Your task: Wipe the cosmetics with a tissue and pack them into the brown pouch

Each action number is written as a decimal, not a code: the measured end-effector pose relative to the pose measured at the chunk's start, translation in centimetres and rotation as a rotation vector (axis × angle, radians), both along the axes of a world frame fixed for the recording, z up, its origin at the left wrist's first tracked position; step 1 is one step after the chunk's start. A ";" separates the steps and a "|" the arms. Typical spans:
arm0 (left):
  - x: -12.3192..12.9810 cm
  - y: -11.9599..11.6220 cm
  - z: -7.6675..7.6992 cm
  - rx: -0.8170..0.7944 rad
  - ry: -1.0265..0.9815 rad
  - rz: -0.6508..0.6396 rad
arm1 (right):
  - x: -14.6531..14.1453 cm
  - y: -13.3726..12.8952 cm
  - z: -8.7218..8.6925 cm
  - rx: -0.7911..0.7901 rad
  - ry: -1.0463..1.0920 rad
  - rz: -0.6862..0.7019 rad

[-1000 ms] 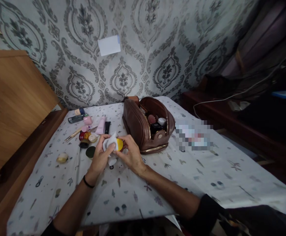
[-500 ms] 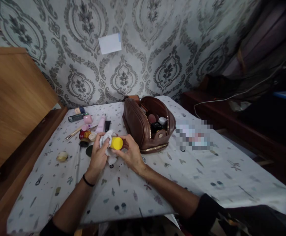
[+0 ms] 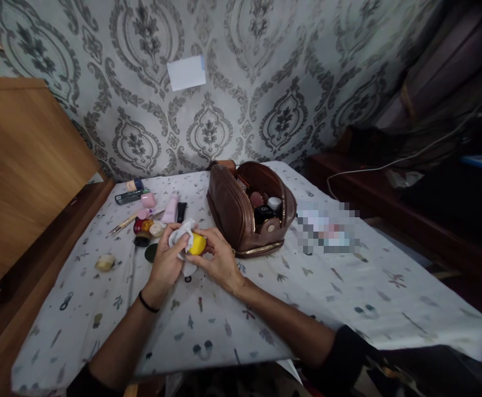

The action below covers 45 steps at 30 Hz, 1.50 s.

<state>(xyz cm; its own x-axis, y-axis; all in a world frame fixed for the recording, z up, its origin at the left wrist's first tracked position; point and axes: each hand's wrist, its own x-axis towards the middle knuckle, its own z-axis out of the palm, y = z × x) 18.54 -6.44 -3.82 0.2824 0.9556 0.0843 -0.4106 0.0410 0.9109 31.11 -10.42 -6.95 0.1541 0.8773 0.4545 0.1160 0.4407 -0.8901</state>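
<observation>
A black band [image 3: 148,302] is on the left wrist. The left hand [image 3: 166,263] holds a crumpled white cloth [image 3: 178,238] against a small yellow tub [image 3: 198,244]. The right hand [image 3: 223,266] pinches the tub's other side with its fingers. The tub is up over the patterned tablecloth [image 3: 266,336], in front of the brown makeup bag [image 3: 229,212], which is unzipped with things inside. Past the left hand lie a pink tube [image 3: 171,209] and a black tube [image 3: 181,212], side by side. Behind everything, white paper [image 3: 186,73] is on the wall [image 3: 241,110].
</observation>
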 end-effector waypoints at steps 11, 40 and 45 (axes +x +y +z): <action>-0.2 -0.1 0.0 0.001 -0.009 -0.064 | 0.0 -0.1 -0.3 0.093 -0.163 -0.167; 0.1 0.1 -0.2 -0.099 -0.069 0.027 | -0.6 0.1 -0.9 -0.089 0.063 -0.078; -0.1 0.2 -0.1 -0.050 -0.100 0.020 | -0.7 0.2 -1.0 -0.094 0.062 -0.082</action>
<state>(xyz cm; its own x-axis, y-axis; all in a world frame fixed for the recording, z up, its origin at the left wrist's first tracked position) 18.48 -6.23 -3.95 0.2560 0.9646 0.0629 -0.5008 0.0768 0.8621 30.37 -10.18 -7.96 0.2520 0.8989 0.3585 0.0919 0.3465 -0.9335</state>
